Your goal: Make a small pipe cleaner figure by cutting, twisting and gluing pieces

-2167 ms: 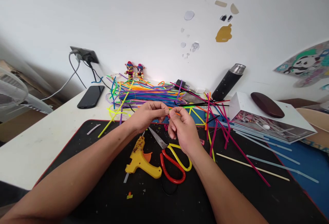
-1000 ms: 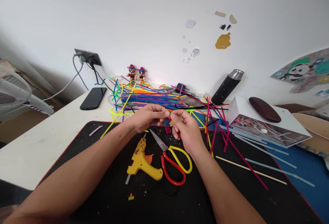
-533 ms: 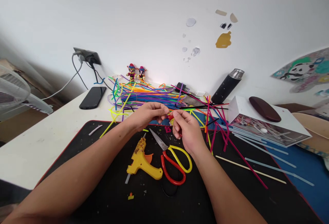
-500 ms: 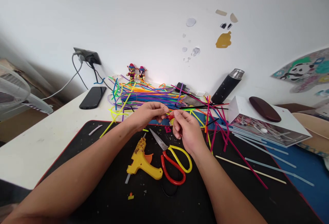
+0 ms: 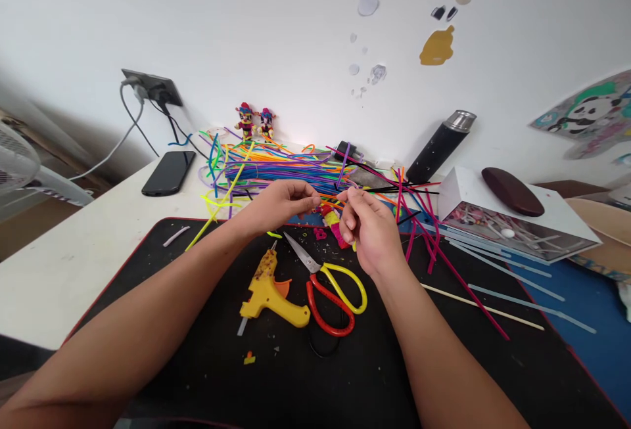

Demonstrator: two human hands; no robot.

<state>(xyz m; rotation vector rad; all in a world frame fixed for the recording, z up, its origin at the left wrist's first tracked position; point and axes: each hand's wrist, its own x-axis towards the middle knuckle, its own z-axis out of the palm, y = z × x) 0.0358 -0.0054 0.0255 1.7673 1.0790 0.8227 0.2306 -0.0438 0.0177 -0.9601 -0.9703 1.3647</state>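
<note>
My left hand (image 5: 290, 204) is closed, thumb against the curled fingers, just left of a small red, yellow and pink pipe-cleaner piece (image 5: 331, 217). On that piece's other side my right hand (image 5: 371, 226) has its thumb and fingertips pressed together. Whatever either hand pinches is too small to make out. The piece sits between and behind the hands, partly covered by the right fingers. Nearer to me lie scissors (image 5: 315, 268) with one red and one yellow handle. A yellow glue gun (image 5: 269, 291) rests to their left. A small magenta curl (image 5: 320, 234) lies by the blade tips.
Behind the hands spreads a heap of coloured pipe cleaners (image 5: 286, 171), with two small figures (image 5: 255, 121) by the wall. A black phone (image 5: 169, 173) lies left. At right are a black flask (image 5: 441, 146), a white box (image 5: 473, 196), clear glue sticks (image 5: 513, 297) and a wooden stick (image 5: 483, 301).
My hands have moved apart, the right going rightward. The red, yellow and pink piece now shows more fully between them. The whole view has shifted a little.
</note>
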